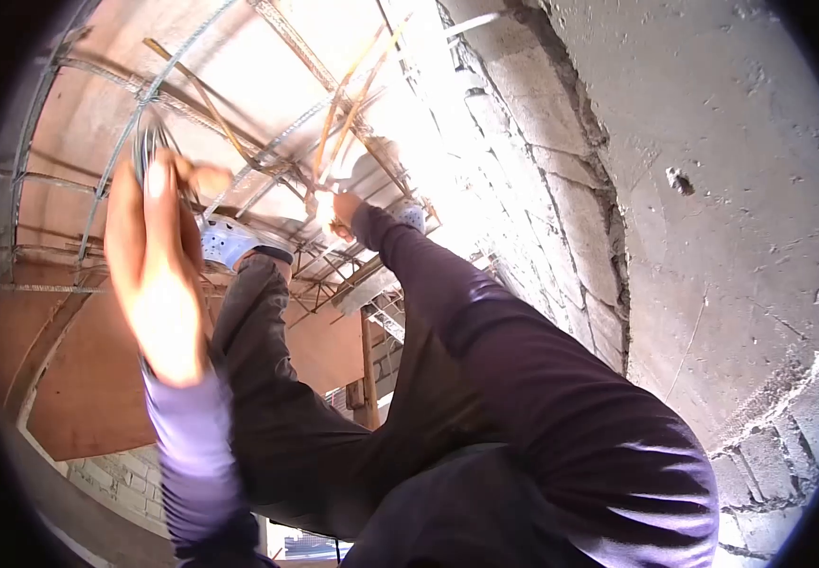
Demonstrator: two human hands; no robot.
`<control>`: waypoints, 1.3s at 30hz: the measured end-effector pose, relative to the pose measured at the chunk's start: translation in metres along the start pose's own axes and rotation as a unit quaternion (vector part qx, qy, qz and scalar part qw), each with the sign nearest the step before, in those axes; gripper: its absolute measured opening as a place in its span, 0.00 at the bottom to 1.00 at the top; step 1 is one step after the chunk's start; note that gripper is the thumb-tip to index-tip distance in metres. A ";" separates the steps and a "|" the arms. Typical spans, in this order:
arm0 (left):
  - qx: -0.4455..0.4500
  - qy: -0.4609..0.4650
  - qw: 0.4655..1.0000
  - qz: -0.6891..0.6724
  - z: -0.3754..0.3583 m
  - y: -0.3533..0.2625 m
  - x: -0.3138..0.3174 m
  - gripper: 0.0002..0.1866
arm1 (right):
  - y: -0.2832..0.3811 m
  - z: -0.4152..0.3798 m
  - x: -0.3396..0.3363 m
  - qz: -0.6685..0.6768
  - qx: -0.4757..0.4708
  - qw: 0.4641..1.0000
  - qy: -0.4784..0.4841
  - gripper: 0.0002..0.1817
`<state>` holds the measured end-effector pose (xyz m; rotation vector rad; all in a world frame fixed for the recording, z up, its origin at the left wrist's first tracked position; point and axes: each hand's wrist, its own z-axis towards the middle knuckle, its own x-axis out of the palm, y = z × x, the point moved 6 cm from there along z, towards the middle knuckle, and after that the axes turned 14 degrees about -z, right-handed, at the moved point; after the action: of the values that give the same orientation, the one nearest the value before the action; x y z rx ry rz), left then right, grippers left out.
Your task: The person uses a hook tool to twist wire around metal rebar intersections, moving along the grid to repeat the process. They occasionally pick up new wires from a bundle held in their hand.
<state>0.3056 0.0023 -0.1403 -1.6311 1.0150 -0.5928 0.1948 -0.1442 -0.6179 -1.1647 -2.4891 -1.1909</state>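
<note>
My left hand [158, 260] is raised at the left, its fingers closed around a bundle of thin dark tie wires [147, 142]. The wires stick up past the fingertips, close to a crossing of steel reinforcing bars [149, 95]. Farther in, my right hand [336, 210] is closed low at the bar grid, next to rusty yellow-brown bars [338, 109]. Strong glare washes out its fingers, and what they hold cannot be made out.
Light clogs with holes [227, 243] are on my feet, among the bars. Reddish-brown panels [97, 379] lie beneath the grid. A rough concrete wall [712, 189] with exposed blocks [561, 161] rises close on my right.
</note>
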 end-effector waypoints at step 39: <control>0.064 -0.070 0.993 -0.073 -0.056 -0.028 -0.067 0.15 | 0.087 -0.056 -0.013 -0.469 0.132 0.853 -0.188 0.44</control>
<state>0.2356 0.0313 -0.0890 -1.6187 0.7457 -0.6194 0.2546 -0.1582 -0.5331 -0.0243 -3.5320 -0.7043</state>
